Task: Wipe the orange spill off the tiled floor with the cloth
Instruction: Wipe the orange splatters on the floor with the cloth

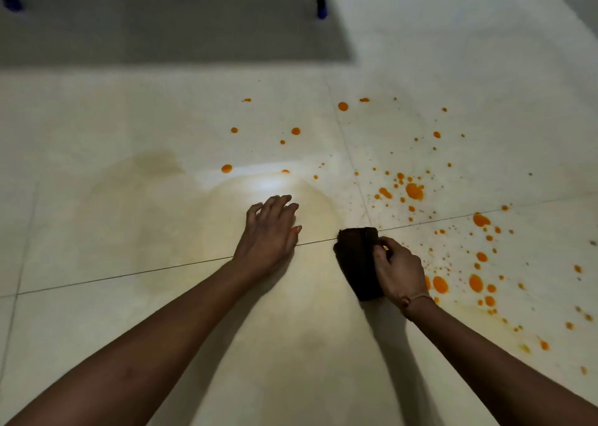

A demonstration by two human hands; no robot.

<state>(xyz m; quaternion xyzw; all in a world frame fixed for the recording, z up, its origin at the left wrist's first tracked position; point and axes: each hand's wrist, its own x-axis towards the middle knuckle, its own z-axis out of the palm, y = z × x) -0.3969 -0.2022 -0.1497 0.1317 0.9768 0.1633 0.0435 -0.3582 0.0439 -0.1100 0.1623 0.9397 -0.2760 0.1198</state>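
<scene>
A dark brown folded cloth (357, 264) lies on the pale tiled floor (129, 296) at the centre. My right hand (399, 272) grips its right edge, fingers curled round it. My left hand (270, 228) is flat over the floor just left of the cloth, fingers spread and holding nothing. Orange spill drops (414, 191) are scattered to the right and beyond the cloth, with bigger blobs (475, 283) just right of my right wrist. A faint yellowish smear (226, 225) covers the tile around my left hand.
Two dark furniture legs with blue feet stand at the back, one at top left (11, 3) and one at top centre (321, 9). A grey shadowed patch (161, 21) lies between them. Grout lines cross beneath both hands.
</scene>
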